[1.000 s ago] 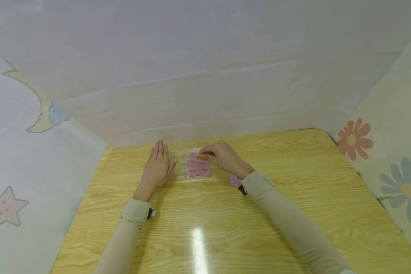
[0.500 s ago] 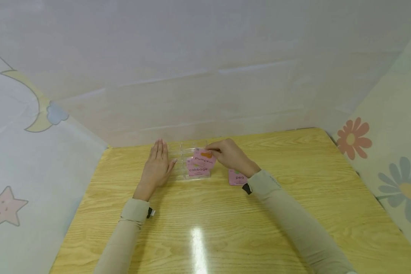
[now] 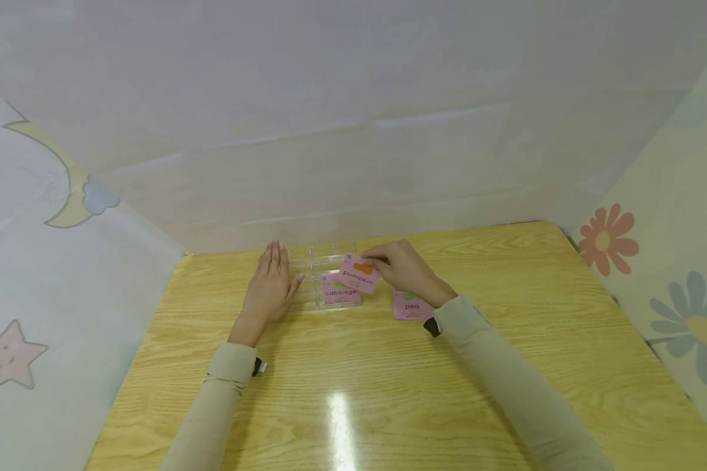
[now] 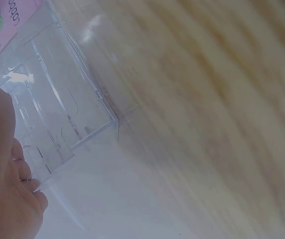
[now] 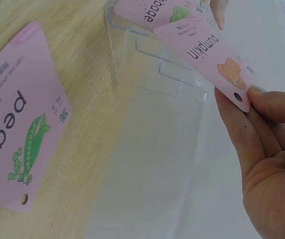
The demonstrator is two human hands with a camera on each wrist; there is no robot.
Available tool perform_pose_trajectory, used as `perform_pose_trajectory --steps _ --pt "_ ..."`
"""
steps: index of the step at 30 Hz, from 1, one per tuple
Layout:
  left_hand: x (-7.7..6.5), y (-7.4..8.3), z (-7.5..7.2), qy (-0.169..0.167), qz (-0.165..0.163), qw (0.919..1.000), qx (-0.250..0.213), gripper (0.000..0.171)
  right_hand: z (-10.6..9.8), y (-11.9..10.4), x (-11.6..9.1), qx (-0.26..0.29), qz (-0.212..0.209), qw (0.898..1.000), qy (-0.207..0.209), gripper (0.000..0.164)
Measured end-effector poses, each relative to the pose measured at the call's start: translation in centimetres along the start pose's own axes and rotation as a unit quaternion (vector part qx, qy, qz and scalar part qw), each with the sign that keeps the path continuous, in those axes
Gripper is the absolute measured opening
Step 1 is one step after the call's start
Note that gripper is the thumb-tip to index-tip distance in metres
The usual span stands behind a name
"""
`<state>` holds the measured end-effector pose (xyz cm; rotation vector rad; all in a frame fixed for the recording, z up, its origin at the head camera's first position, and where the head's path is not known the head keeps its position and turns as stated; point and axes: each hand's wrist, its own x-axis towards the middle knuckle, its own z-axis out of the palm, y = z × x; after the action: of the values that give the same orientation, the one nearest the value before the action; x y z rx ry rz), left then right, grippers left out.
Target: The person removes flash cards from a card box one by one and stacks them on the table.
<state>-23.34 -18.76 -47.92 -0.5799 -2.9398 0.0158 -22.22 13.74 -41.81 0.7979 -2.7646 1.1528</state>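
A clear plastic tiered holder (image 4: 63, 94) stands at the back of the table. Its right side bears a pink card printed "cabbage" (image 3: 340, 296), leaning upright. My right hand (image 3: 405, 265) pinches the corner of a pink "pumpkin" card (image 5: 210, 59) between thumb and fingers. That card overlaps the upper right of the cabbage card in the head view. Along the holder's left side lies my left hand (image 3: 269, 282), fingers straight and together, touching the plastic. Beneath my right wrist is a pink "pea" card (image 5: 25, 119), partly covered by the sleeve in the head view.
The wood-grain table (image 3: 306, 386) runs back to a pale cloth wall (image 3: 353, 131). Printed side walls close it in left and right, with a star (image 3: 12, 356) and a red flower (image 3: 609, 237) on them.
My right hand has drawn the pumpkin card up and to the right, off the front of the cabbage card, uncovering more of it. More of the pea card shows. My left hand has stayed put.
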Motion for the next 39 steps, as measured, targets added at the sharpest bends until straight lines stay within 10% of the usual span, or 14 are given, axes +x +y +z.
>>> perform_pose_trajectory --steps 39 --pt "0.0 0.2 0.1 0.007 -0.001 1.0 0.001 0.081 -2.7 4.6 -3.3 0.04 0.106 0.993 -0.015 0.026"
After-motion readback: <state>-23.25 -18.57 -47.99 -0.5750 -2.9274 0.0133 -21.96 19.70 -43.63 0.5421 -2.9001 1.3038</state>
